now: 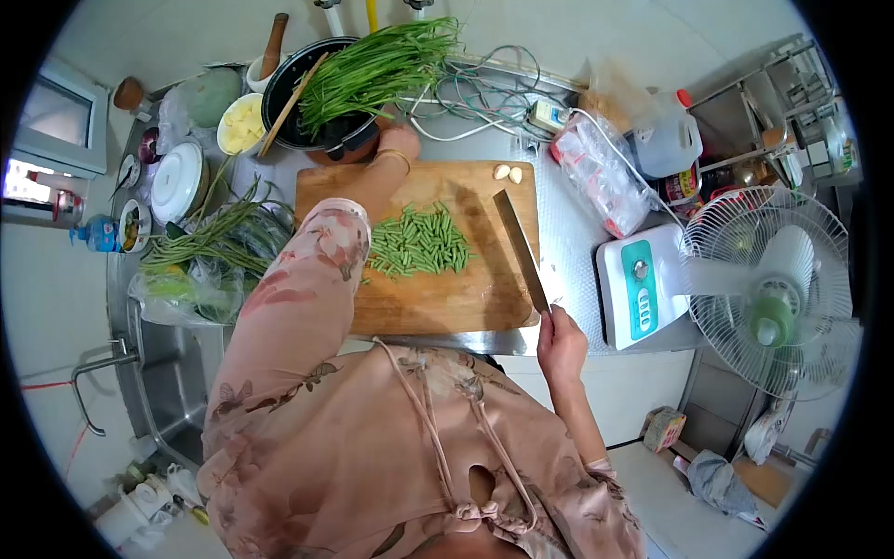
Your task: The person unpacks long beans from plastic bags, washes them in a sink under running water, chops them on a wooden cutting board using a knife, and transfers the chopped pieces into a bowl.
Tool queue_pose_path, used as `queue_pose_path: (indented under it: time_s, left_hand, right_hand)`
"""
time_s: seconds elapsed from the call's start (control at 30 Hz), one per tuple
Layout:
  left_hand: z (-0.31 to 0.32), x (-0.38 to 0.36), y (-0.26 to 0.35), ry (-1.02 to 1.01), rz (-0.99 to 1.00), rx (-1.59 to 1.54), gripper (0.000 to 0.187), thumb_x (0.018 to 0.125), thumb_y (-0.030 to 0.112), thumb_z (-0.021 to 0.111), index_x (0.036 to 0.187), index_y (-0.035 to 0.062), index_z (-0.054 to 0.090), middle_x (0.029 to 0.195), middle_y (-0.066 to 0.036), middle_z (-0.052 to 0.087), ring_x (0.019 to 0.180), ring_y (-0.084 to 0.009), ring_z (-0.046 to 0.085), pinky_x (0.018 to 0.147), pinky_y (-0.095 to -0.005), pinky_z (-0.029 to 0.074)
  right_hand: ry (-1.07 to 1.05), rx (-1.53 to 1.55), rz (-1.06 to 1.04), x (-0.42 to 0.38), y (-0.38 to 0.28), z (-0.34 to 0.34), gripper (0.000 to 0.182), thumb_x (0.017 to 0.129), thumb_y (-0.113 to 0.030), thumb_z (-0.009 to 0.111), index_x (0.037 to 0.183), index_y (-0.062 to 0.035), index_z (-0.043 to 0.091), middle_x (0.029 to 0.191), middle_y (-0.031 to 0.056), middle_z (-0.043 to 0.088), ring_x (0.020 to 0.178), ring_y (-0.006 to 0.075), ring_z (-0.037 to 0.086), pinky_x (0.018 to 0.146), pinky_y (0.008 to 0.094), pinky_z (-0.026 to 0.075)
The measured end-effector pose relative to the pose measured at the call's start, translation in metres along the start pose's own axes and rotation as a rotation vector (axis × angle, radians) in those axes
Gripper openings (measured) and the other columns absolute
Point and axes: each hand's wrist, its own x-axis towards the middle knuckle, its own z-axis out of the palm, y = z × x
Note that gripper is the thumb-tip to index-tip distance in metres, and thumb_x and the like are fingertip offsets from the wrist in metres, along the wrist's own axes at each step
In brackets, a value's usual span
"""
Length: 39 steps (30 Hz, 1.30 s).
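Note:
My right hand (562,348) is closed around the handle of a kitchen knife (523,250), whose long blade lies over the right side of the wooden cutting board (447,312). Chopped green beans (421,242) lie in a loose heap mid-board. Two or so garlic cloves (508,173) sit at its far right corner. Beyond the board's back edge, my left hand (400,140) reaches in beside a dark pot (279,91), just under a bunch of long green stalks (372,74) resting across it. The fingers of that hand are mostly hidden.
Left of the board are a bowl of yellow pieces (242,123), long beans (209,233), bagged vegetables (177,293) and a sink (172,373). Tangled cords (484,98) run behind. To the right stand a fan (773,289) with its white base (643,284) and a plastic bag (605,172).

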Motion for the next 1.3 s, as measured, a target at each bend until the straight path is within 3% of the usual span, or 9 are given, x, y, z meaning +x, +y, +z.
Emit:
queue_pose_path:
  time_s: [0.13, 0.5, 0.67, 0.73, 0.87, 0.97, 1.07, 1.17, 1.3]
  left_hand:
    - [-0.008, 0.000, -0.003, -0.065, 0.064, 0.053, 0.020, 0.083, 0.012, 0.045, 0.093, 0.0057, 0.061, 0.084, -0.014, 0.062, 0.075, -0.0269, 0.064, 0.055, -0.0378, 0.052]
    - [-0.026, -0.005, 0.000, -0.043, 0.001, -0.066, 0.014, 0.080, 0.008, 0.048, 0.088, 0.0047, 0.059, 0.087, -0.014, 0.060, 0.080, -0.0289, 0.063, 0.064, -0.0390, 0.052]
    - [-0.088, -0.087, 0.000, 0.246, -0.047, -0.594, 0.014, 0.080, 0.011, 0.050, 0.085, 0.0069, 0.062, 0.088, -0.015, 0.056, 0.081, -0.0354, 0.057, 0.067, -0.0432, 0.049]
    - [-0.089, -0.130, 0.000, 0.213, -0.166, -0.896, 0.011, 0.079, 0.013, 0.053, 0.084, 0.0092, 0.062, 0.090, -0.015, 0.054, 0.081, -0.0352, 0.055, 0.075, -0.0481, 0.043]
    - [-0.060, -0.208, 0.000, 0.378, -0.176, -0.830, 0.009, 0.078, 0.012, 0.055, 0.083, 0.0087, 0.062, 0.089, -0.011, 0.054, 0.090, -0.0324, 0.049, 0.094, -0.0526, 0.028]
    - [-0.039, -0.239, -0.003, 0.402, -0.230, -0.785, 0.022, 0.081, 0.021, 0.055, 0.098, 0.0072, 0.060, 0.102, -0.014, 0.051, 0.105, -0.0336, 0.043, 0.101, -0.0499, 0.023]
    - [-0.051, -0.249, -0.003, 0.427, -0.288, -0.691, 0.050, 0.082, 0.038, 0.055, 0.118, 0.0042, 0.050, 0.124, -0.020, 0.042, 0.120, -0.0360, 0.034, 0.104, -0.0489, 0.018]
    - [-0.051, -0.252, -0.009, 0.241, -0.292, -0.718, 0.073, 0.079, 0.049, 0.055, 0.129, -0.0007, 0.036, 0.137, -0.023, 0.029, 0.130, -0.0353, 0.022, 0.107, -0.0482, 0.014]
    - [-0.051, -0.238, 0.006, 0.260, -0.203, -0.726, 0.084, 0.074, 0.055, 0.057, 0.129, -0.0038, 0.034, 0.137, -0.023, 0.030, 0.130, -0.0358, 0.024, 0.107, -0.0475, 0.015]
  right_hand:
    - [-0.020, 0.032, 0.074, -0.013, 0.006, -0.002, 0.010, 0.082, -0.009, 0.056, 0.089, -0.0024, 0.060, 0.067, 0.0168, 0.059, 0.056, 0.0331, 0.058, 0.050, 0.0400, 0.046]
    - [-0.051, 0.050, 0.092, -0.014, 0.014, 0.002, 0.009, 0.082, -0.009, 0.056, 0.088, -0.0026, 0.059, 0.069, 0.0166, 0.060, 0.057, 0.0336, 0.058, 0.051, 0.0404, 0.046]
    - [-0.142, 0.029, 0.063, 0.001, -0.006, 0.015, 0.009, 0.083, -0.012, 0.055, 0.087, -0.0051, 0.057, 0.068, 0.0159, 0.059, 0.058, 0.0342, 0.058, 0.053, 0.0427, 0.046]
    - [-0.160, 0.027, 0.044, 0.008, -0.017, 0.025, 0.009, 0.083, -0.013, 0.054, 0.085, -0.0052, 0.055, 0.068, 0.0162, 0.058, 0.059, 0.0348, 0.058, 0.053, 0.0436, 0.046]
    - [-0.186, 0.000, -0.056, 0.020, -0.043, 0.036, 0.010, 0.083, -0.014, 0.053, 0.084, -0.0046, 0.054, 0.068, 0.0178, 0.058, 0.060, 0.0365, 0.058, 0.054, 0.0450, 0.046]
    - [-0.218, -0.032, -0.143, 0.021, -0.055, 0.043, 0.012, 0.083, -0.015, 0.052, 0.087, -0.0042, 0.055, 0.070, 0.0197, 0.059, 0.061, 0.0376, 0.057, 0.056, 0.0465, 0.045]
    - [-0.265, -0.039, -0.172, 0.022, -0.066, 0.042, 0.014, 0.085, -0.016, 0.050, 0.090, -0.0038, 0.056, 0.071, 0.0207, 0.059, 0.064, 0.0392, 0.057, 0.057, 0.0471, 0.045]
    - [-0.279, -0.035, -0.179, 0.024, -0.064, 0.044, 0.013, 0.085, -0.016, 0.050, 0.090, -0.0040, 0.056, 0.070, 0.0210, 0.059, 0.064, 0.0400, 0.056, 0.057, 0.0473, 0.044]
    - [-0.241, -0.071, -0.163, 0.029, -0.057, 0.045, 0.012, 0.084, -0.015, 0.052, 0.090, -0.0057, 0.057, 0.070, 0.0195, 0.059, 0.061, 0.0377, 0.058, 0.054, 0.0468, 0.045]
